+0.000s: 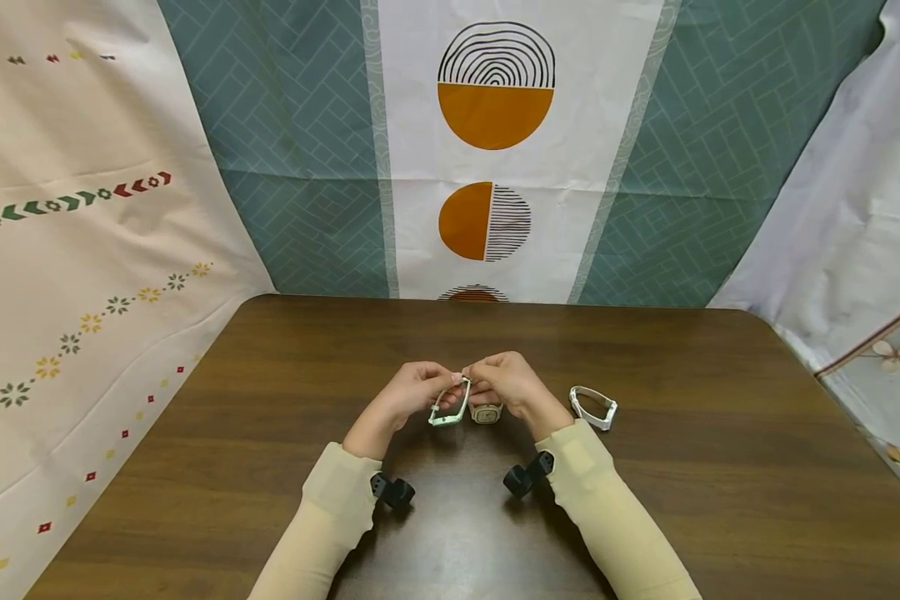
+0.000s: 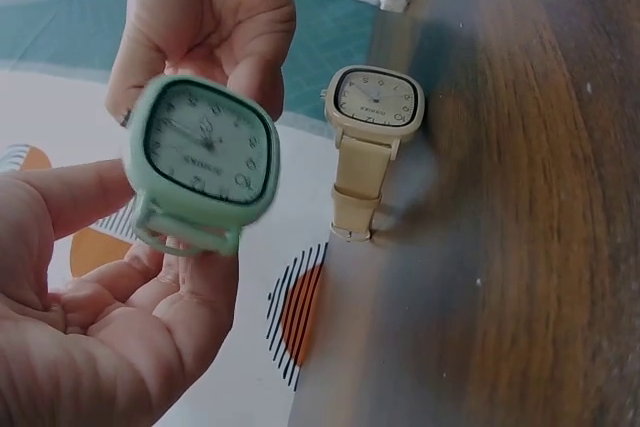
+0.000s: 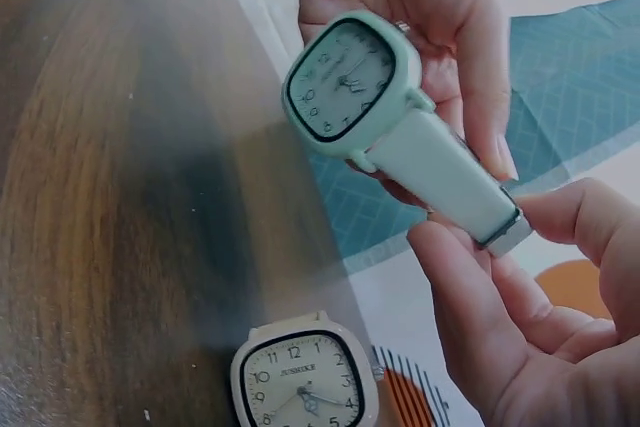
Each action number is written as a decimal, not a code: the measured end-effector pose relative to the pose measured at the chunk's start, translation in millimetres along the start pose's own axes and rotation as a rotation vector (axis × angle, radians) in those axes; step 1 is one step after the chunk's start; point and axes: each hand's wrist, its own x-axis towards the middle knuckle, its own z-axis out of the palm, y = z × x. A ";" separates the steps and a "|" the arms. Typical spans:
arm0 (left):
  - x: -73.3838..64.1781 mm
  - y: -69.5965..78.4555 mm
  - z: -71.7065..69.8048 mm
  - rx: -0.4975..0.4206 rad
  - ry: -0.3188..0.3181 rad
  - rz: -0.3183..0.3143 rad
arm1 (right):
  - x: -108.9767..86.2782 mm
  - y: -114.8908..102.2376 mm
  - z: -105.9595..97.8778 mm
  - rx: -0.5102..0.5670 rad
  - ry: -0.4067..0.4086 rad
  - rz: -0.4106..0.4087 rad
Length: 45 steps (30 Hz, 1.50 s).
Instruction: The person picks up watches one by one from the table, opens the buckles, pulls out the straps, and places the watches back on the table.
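Observation:
Between my two hands is a mint green wristwatch with a square rounded case, its strap forming a loop and its dial facing me. My left hand pinches the strap from the left. From the right, my right hand pinches the strap's end, its thumb and fingertips at the buckle. Fingers of both hands meet close together at the top of the loop. Just beneath my right fingers, a beige watch stands on the table, dial toward me, its strap closed behind it.
A white watch with its strap looped rests on the table to the right of my right forearm. The brown wooden table ends at a patterned cloth backdrop, with hanging cloths on both sides. A small black camera sits on each wrist.

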 end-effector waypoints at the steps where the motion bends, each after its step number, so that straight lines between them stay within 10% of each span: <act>1: 0.5 -0.3 0.1 -0.004 0.009 -0.001 | 0.3 -0.4 0.4 0.008 0.004 -0.001; 15: 3.2 -0.6 -0.8 -0.027 0.045 0.018 | 0.0 -4.1 2.8 0.037 0.033 -0.002; 28: 8.1 -3.1 -5.7 0.095 0.015 0.057 | 0.8 -4.6 -6.8 -0.024 -0.127 -0.014; 45: 10.6 -4.5 -0.7 0.033 0.011 0.062 | 3.9 -4.3 -4.4 0.018 0.003 -0.007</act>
